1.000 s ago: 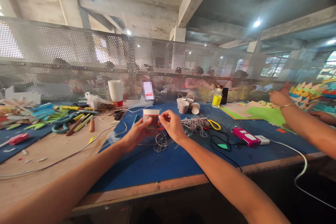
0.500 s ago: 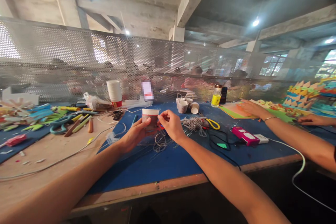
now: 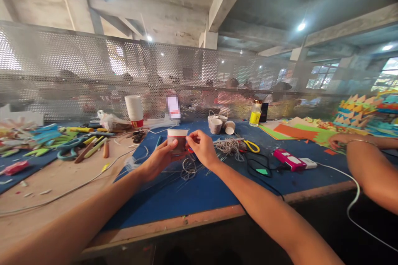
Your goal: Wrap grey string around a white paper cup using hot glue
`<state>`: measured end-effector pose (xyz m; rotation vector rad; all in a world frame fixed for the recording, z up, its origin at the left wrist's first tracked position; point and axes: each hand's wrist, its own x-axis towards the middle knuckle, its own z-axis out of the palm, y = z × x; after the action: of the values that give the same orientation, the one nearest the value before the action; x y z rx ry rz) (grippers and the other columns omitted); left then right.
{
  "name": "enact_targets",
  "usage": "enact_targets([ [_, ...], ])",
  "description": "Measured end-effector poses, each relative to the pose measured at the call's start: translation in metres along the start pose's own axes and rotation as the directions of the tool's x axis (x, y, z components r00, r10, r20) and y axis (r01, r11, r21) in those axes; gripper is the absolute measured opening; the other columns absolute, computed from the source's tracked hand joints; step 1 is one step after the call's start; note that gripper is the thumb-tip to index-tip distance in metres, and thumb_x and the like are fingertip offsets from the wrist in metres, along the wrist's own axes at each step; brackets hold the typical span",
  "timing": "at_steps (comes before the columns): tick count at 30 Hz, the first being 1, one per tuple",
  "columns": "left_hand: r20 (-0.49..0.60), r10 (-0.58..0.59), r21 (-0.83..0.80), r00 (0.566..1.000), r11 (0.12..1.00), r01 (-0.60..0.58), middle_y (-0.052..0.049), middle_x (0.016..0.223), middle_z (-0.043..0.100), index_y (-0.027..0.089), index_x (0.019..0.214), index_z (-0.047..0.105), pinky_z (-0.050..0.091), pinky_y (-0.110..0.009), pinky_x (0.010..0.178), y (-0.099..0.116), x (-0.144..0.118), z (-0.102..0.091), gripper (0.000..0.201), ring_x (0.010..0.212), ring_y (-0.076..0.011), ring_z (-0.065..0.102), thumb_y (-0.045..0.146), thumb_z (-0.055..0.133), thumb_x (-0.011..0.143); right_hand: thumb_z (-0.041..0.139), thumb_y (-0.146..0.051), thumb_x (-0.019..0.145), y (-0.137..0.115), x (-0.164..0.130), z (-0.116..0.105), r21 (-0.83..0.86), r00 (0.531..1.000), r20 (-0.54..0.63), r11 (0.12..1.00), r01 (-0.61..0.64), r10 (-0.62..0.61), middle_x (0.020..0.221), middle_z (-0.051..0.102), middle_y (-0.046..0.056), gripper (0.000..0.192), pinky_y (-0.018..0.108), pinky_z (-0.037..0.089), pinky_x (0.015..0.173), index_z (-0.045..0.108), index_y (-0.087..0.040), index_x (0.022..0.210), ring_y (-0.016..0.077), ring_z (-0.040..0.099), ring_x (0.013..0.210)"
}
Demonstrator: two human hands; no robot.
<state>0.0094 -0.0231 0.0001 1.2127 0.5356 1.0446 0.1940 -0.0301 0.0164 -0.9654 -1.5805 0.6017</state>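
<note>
While the table [image 3: 199, 198] lies strewn with cords and loose string [image 3: 230, 147], the left hand [image 3: 157, 159] grips a paper cup [image 3: 177, 140] above it; the right hand [image 3: 202, 147] pinches at its rim. Squeezing could crush the cup, and string could snag.

No lettering, label, brand or number can be read on anything in view.

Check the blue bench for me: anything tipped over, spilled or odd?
One small paper cup behind the tangled grey string lies on its side, mouth facing forward, beside two upright ones. Nothing looks spilled. The left hand holds the red-banded paper cup upright; the right hand pinches at its rim.
</note>
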Motion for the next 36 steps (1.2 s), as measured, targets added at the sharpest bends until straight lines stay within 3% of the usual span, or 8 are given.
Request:
enact_targets([
  [25, 0.033, -0.008, -0.009, 0.999, 1.000, 0.009, -0.018, 0.129, 0.073, 0.015, 0.131, 0.069, 0.051, -0.045, 0.103, -0.0005, 0.0011, -0.0023, 0.045, 0.112, -0.0315, 0.072, 0.042, 0.067, 0.094, 0.064, -0.031, 0.091, -0.0030, 0.0009, -0.0015, 0.044, 0.999, 0.013, 0.998, -0.038, 0.037, 0.074, 0.073, 0.000, 0.013, 0.028, 0.058, 0.069, 0.059, -0.022, 0.083, 0.0185, 0.074, 0.072],
  [36, 0.070, -0.021, -0.032, 0.997, 0.999, 0.023, -0.016, 0.133, 0.072, 0.018, 0.134, 0.068, 0.050, -0.045, 0.107, -0.0026, 0.0029, -0.0078, 0.044, 0.118, -0.0311, 0.070, 0.041, 0.062, 0.098, 0.066, -0.031, 0.090, 0.0000, 0.0028, 0.0000, 0.154, 0.989, 0.050, 0.977, -0.145, 0.139, 0.071, 0.072, 0.000, 0.013, 0.026, 0.058, 0.061, 0.060, -0.022, 0.083, 0.0185, 0.073, 0.068],
])
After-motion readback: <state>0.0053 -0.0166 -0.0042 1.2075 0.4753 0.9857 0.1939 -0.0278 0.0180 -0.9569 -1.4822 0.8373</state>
